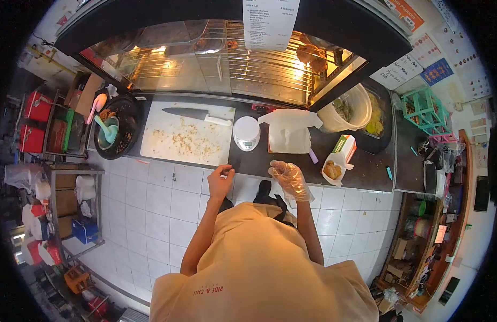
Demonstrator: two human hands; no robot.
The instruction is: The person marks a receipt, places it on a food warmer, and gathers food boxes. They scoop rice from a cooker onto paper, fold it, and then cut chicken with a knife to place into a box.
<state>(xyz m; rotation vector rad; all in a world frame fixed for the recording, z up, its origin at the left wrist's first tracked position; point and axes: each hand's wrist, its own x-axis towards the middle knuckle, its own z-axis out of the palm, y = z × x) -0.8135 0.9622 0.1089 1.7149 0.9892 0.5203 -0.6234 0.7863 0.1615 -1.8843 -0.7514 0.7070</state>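
My left hand (221, 181) is bare, its fingers curled together just off the counter's front edge, near the corner of the white cutting board (186, 153). Nothing shows in it. A clear plastic glove covers my right hand (292, 180), which hovers before the counter with loosely bent fingers and no object visible. Crumbs lie scattered over the board, and a knife (192, 114) with a white handle rests along its far side. Between and beyond my hands are a white kitchen scale (247, 131) and an open paper box (287, 134). A small carton of fried food (332, 169) stands to the right.
A lit warming cabinet (270, 70) with wire racks runs behind the counter, a printed order slip (270, 24) hanging on it. At left sits a dark wok (122, 142) holding a teal bowl (110, 134). A white bucket (361, 110) leans at right, near a green basket (428, 112).
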